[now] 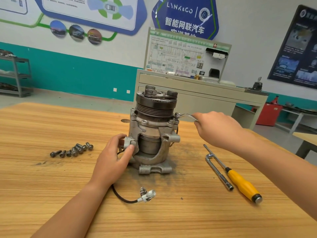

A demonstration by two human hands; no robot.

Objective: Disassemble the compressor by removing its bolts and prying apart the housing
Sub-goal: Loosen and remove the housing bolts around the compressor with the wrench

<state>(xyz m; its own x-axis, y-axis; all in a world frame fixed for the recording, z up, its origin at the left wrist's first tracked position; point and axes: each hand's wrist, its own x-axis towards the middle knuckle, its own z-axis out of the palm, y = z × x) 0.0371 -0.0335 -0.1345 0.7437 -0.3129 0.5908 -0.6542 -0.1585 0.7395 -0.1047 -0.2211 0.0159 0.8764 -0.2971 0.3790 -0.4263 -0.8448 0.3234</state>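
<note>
Working through the bolt-removal step, by the look of it. Steadying the grey cast-metal compressor with the dark ribbed pulley [151, 134] with the left grip [114, 157], fingers and thumb curling round a mounting lug on its near-left side. Keeping that compressor upright, pulley end up, mid-way across the pale wood-grain worktop [51, 186]. Clasping the bent silver wrench [186, 115] in the right grip [216, 129], closed round the handle, with its ring end sitting on a flange bolt [176, 117] at the compressor's right, just under the pulley.

Leaving a cluster of dark loose bolts [73, 150] lying well to the compressor's left, so probably getting well along with the fasteners. Keeping a yellow-handled flat screwdriver [240, 181] and a silver L-shaped socket wrench [219, 170] side by side to its near right, and a black cable with a white plug [147, 194] trailing in front of it.

Next, likely calling for swinging the wrench to back this bolt out while bracing against the twist, then checking the flange for others before reaching for the screwdriver to pry at the housing seam.

Reading "LYNK&CO" and "智能网联汽车" on the blue hexagonal wall sign [183, 14] behind the compressor; finding the print on the white wiring-diagram board [180, 57] too small to make out.
</note>
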